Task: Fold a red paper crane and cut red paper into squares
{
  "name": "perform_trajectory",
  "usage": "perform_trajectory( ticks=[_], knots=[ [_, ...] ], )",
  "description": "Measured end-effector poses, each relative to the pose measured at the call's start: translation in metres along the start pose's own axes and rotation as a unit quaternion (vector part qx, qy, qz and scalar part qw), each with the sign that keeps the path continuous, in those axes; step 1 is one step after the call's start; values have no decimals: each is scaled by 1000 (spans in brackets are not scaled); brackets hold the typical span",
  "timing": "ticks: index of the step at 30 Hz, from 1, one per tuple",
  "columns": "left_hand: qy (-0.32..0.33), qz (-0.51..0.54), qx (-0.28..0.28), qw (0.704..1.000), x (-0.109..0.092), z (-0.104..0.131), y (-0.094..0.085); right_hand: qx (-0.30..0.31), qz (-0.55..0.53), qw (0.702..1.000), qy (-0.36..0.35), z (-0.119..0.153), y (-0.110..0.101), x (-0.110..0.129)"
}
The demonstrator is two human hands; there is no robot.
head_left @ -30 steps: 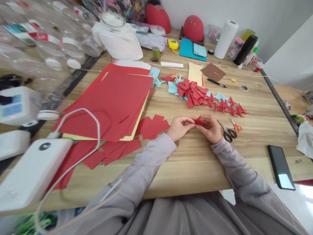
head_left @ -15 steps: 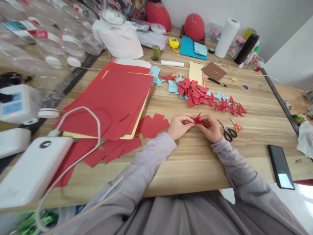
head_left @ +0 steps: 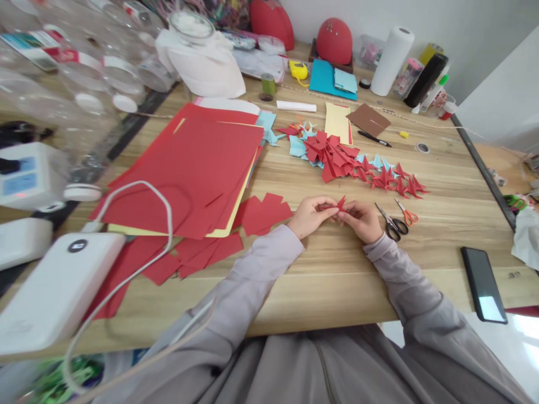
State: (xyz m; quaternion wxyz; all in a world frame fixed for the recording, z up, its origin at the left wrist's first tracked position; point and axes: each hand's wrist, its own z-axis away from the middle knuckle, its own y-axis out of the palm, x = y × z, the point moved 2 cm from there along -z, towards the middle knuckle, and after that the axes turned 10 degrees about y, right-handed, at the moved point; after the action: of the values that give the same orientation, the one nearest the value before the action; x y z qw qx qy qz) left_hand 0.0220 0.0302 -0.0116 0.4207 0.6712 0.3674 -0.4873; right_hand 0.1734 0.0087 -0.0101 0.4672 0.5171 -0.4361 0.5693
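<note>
Between my two hands is a small folded red paper piece (head_left: 341, 204), with a pointed tip sticking up; it looks like an origami crane. My left hand (head_left: 310, 215) pinches it from the left, thumb along the near side. From the right, my right hand (head_left: 362, 220) grips it between thumb and fingers. My fingers hide its lower part. Just beyond lies a heap of red folded paper pieces (head_left: 332, 156), with light blue ones (head_left: 298, 147) among them. Black-handled scissors (head_left: 394, 227) and small orange-handled scissors (head_left: 407, 213) rest right of my right hand.
Large red paper sheets (head_left: 189, 174) and cut red pieces (head_left: 265, 215) lie left. A white power bank (head_left: 63, 286) with a looping cable (head_left: 170, 219) sits at the left front. A phone (head_left: 483, 285) lies right; a pen (head_left: 374, 138) and brown paper (head_left: 369, 120) lie farther back.
The red paper piece has turned slightly between my fingers, and its pointed tip stands more upright. Both hands stay in nearly the same place. The view has shifted very slightly.
</note>
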Motion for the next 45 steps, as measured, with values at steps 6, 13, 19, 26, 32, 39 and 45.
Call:
perform_trajectory(
  ticks=[6, 13, 19, 26, 32, 39, 45],
  knots=[
    [-39, 36, 21, 998, 2, -1, -1, 12, -70, 996, 49, -1, -2, 0],
    [-51, 47, -11, 998, -2, 1, 1, 46, -118, 989, 70, 1, 0, -1],
    [-53, 57, -64, 995, -3, 3, 5, 58, -135, 987, 66, 1, 2, -2],
    [-88, 94, -47, 991, -6, 3, 5, 29, -138, 988, 67, 3, 3, -3],
    [-120, 115, -33, 986, -9, 3, 5, 52, -122, 989, 65, 3, 5, 1],
    [-82, 135, -60, 986, -6, 4, 10, 11, -149, 986, 67, 2, 6, 6],
    [-90, 151, -64, 982, -8, 4, 12, 40, -159, 983, 81, 4, 9, 7]
  ],
)
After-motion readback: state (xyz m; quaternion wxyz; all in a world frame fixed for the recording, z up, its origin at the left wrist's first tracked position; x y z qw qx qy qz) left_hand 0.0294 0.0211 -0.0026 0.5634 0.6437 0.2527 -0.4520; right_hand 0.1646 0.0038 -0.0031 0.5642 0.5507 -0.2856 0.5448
